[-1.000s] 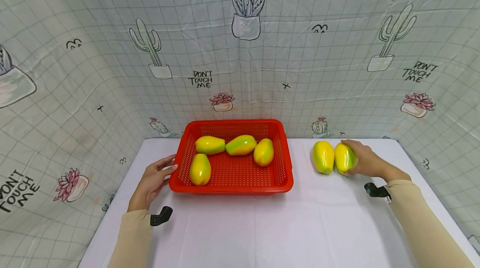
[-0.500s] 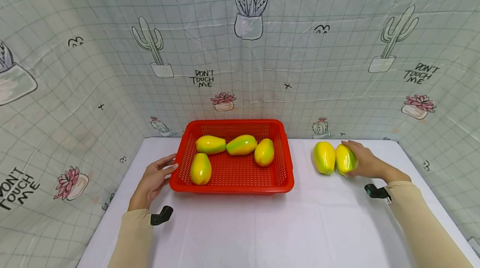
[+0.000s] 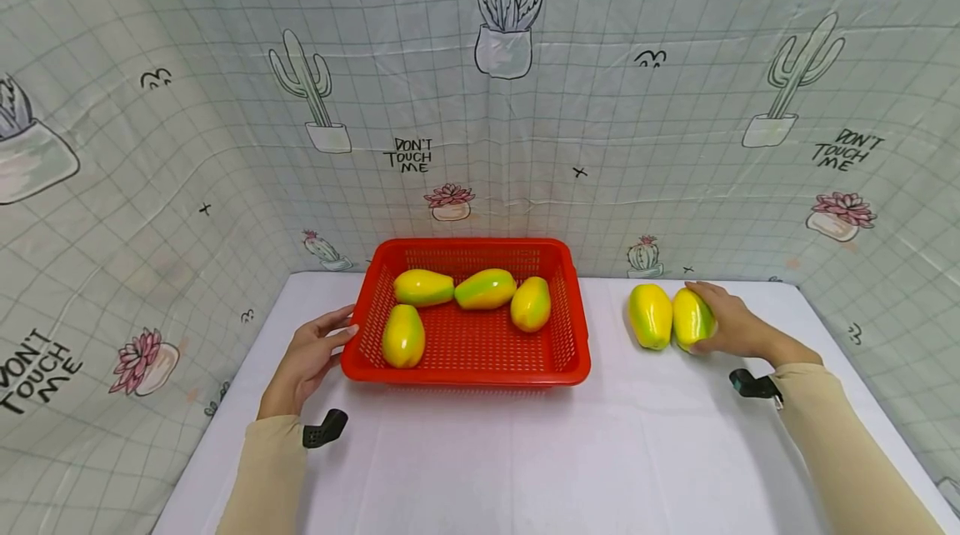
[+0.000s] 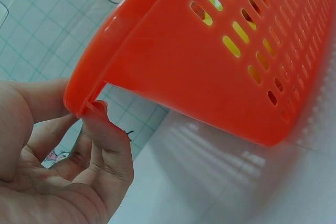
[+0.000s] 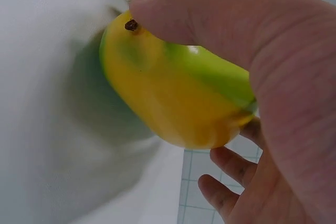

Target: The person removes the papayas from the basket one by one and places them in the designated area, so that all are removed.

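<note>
A red plastic basket (image 3: 465,375) with slotted walls stands on the table, several yellow-green papayas (image 3: 484,290) lying inside along its back and left. My left hand (image 3: 302,362) is at its left side; in the left wrist view thumb and fingers pinch the basket's rim (image 4: 86,85). To the right of the basket, two more papayas lie side by side on the cloth. My right hand (image 3: 738,328) grips the outer papaya (image 3: 692,320), thumb over its stem end in the right wrist view. The inner papaya (image 3: 649,317) lies just left of it, untouched by the hand.
White cloth covers the table (image 3: 510,460). Behind and at both sides rise grid-patterned fabric walls (image 3: 525,152) printed with cacti, the back one close behind the basket. A black wrist camera (image 3: 325,428) sits on each forearm.
The view has shifted very slightly. Both hands, the basket and the papayas keep their places, with the right hand still around the outer papaya.
</note>
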Demonstrator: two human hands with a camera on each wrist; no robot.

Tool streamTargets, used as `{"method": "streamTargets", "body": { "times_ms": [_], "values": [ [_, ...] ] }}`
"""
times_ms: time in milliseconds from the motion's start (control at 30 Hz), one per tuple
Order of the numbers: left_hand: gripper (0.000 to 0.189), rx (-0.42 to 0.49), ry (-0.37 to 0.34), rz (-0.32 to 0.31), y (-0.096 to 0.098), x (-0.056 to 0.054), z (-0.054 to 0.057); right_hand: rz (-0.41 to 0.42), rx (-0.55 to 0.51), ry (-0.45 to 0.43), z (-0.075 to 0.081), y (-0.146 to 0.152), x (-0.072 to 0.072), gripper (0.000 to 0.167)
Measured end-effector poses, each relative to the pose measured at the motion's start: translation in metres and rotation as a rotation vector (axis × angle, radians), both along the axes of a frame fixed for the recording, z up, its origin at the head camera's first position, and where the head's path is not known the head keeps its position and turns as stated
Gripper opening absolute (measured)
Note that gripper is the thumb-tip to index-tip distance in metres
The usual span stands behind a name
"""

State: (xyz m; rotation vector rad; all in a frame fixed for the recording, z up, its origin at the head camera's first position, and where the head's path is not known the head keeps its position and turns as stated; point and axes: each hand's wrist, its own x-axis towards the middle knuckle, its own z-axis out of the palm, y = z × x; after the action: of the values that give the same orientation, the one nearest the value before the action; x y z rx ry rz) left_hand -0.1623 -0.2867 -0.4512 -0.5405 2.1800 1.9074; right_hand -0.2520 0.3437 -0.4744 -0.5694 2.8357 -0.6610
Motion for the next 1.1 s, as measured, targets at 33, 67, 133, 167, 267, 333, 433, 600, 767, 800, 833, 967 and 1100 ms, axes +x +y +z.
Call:
{"method": "streamTargets", "body": {
  "times_ms": [33, 67, 133, 167, 267, 333, 433, 600, 767, 800, 833, 967, 1100],
  "values": [
    [0.06, 0.002, 0.002, -0.001, 0.0, 0.0001, 0.0002, 0.001, -0.001, 0.003, 0.0, -0.0002, 0.0001, 0.107],
    [0.06, 0.004, 0.005, -0.001, -0.0002, 0.0003, 0.0001, 0.002, -0.003, 0.005, -0.0001, -0.0005, 0.0001, 0.107],
    [0.06, 0.007, 0.007, -0.002, -0.0004, 0.0003, 0.0005, 0.004, -0.003, 0.011, -0.0002, -0.0006, 0.0, 0.107],
    [0.06, 0.007, 0.01, -0.002, -0.0005, 0.0002, 0.0005, 0.006, -0.004, 0.014, -0.0002, -0.0005, -0.0001, 0.107],
    [0.06, 0.003, 0.007, 0.001, -0.0001, 0.0002, 0.0009, 0.011, -0.01, 0.02, -0.0004, 0.0003, -0.0003, 0.107],
    [0.06, -0.001, 0.006, 0.003, 0.0, 0.0003, 0.0011, 0.012, -0.015, 0.021, -0.0006, 0.0008, -0.0004, 0.107],
    [0.06, -0.003, 0.006, 0.004, 0.0002, 0.0005, 0.0008, 0.011, -0.017, 0.017, -0.0013, 0.0014, -0.0009, 0.108],
    [0.058, -0.002, 0.002, 0.007, -0.0001, 0.0001, 0.0009, 0.005, -0.017, 0.011, -0.0025, 0.002, -0.0012, 0.108],
    [0.058, -0.001, -0.001, 0.01, 0.0004, 0.0002, 0.0015, -0.006, -0.017, 0.008, -0.0028, 0.0026, 0.0, 0.108],
    [0.058, -0.001, -0.001, 0.01, 0.0006, 0.0002, 0.0013, -0.008, -0.014, 0.006, -0.0031, 0.0032, -0.0001, 0.108],
    [0.058, -0.002, -0.001, 0.01, 0.0009, 0.0002, 0.0011, -0.008, -0.014, 0.008, -0.0027, 0.003, 0.0004, 0.108],
    [0.059, -0.006, -0.004, 0.011, 0.0015, 0.0004, 0.0006, -0.011, -0.01, 0.012, -0.002, 0.004, 0.0016, 0.107],
    [0.06, -0.007, 0.004, 0.002, 0.0014, 0.0012, 0.0022, -0.022, 0.016, 0.01, -0.0017, 0.0054, 0.0031, 0.106]
  ]
}}
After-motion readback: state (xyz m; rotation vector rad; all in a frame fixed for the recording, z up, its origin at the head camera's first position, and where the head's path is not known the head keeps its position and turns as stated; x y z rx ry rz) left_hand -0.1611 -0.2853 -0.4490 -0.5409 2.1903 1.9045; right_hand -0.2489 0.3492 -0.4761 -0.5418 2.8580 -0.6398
